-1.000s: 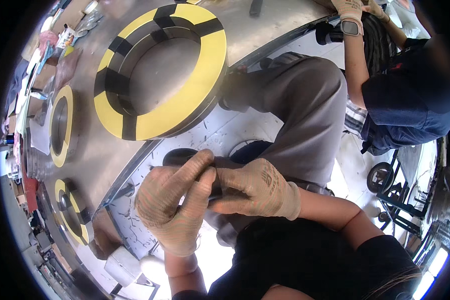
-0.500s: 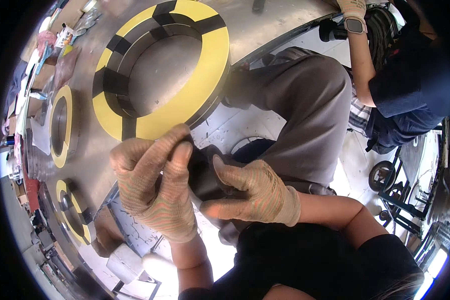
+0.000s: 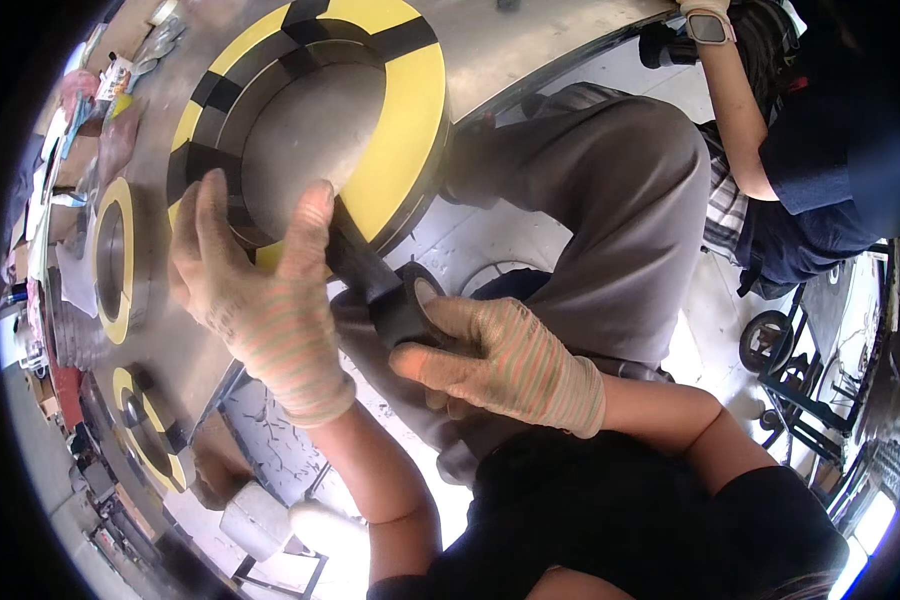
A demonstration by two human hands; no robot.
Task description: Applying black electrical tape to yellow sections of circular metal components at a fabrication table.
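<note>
A roll of black tape (image 3: 398,318) is gripped in my gloved right hand (image 3: 515,365), its fingers wrapped round it. From the roll a black strip (image 3: 358,255) stretches up to the near edge of a large yellow-faced ring (image 3: 415,115). Black tape bands cross the ring in several places. My gloved left hand (image 3: 265,300) is open over the ring's near left part, fingers and thumb spread apart. Its thumb lies beside the strip's upper end; whether it presses on the tape I cannot tell.
Two smaller yellow-faced rings, one plain (image 3: 118,260) and one banded with black (image 3: 150,430), are on the metal table (image 3: 510,60) at left. Cluttered items line the far left edge. A co-worker's arm (image 3: 735,120) reaches in at upper right. My raised knee is beside the table.
My left hand has moved up and left onto the ring, its fingers spreading from a pinch. A strip of tape now spans from the roll to the ring. My right hand has shifted slightly.
</note>
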